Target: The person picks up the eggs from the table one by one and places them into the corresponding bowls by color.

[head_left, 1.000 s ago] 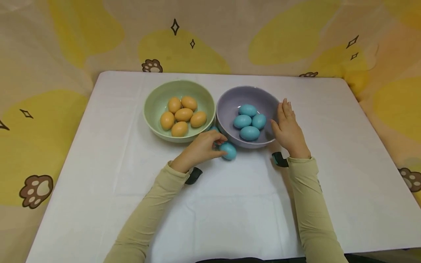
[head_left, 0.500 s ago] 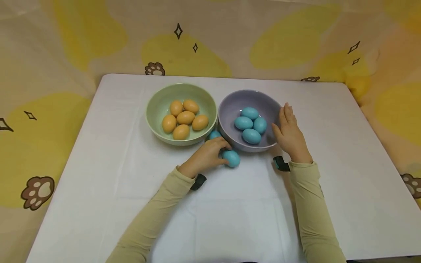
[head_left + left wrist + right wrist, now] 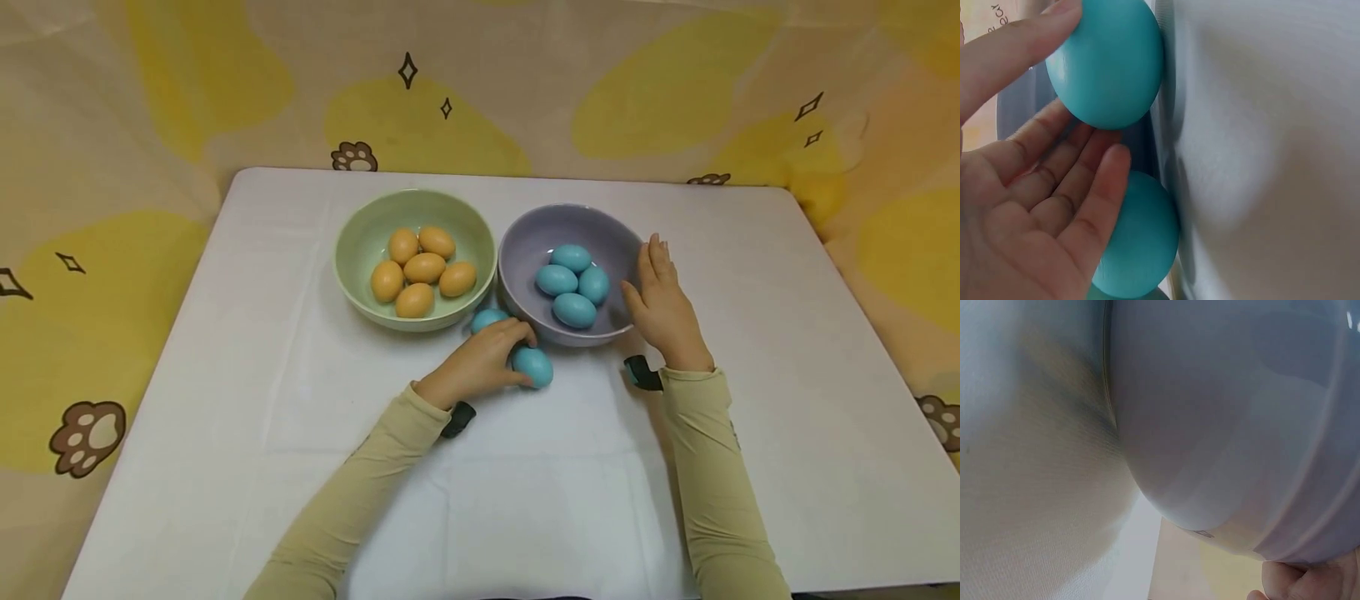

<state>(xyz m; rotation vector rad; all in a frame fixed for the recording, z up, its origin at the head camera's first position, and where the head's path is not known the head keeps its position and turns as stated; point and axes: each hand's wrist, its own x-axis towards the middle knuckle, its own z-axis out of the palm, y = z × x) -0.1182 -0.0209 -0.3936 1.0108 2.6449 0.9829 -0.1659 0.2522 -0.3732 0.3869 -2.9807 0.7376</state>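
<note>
My left hand (image 3: 483,362) pinches a blue egg (image 3: 532,367) between thumb and fingers, just in front of the purple bowl. The same egg (image 3: 1110,62) fills the top of the left wrist view, thumb on one side and fingers on the other. A second blue egg (image 3: 489,320) lies on the table behind that hand, partly hidden, near the gap between the bowls. My right hand (image 3: 663,312) rests with fairly straight fingers against the right side of the purple bowl (image 3: 517,242), which holds several blue eggs (image 3: 574,310).
To the left, a green bowl (image 3: 352,250) with several yellow-orange eggs (image 3: 424,268) stands against or very close to the purple one. Both bowls are on a white-covered table (image 3: 225,467). A patterned cloth (image 3: 480,50) rises behind the table's far edge.
My left hand has shifted slightly right and nearer to me with the egg, exposing more of the second egg. The right hand stays at the bowl. The head view has tilted a little.
</note>
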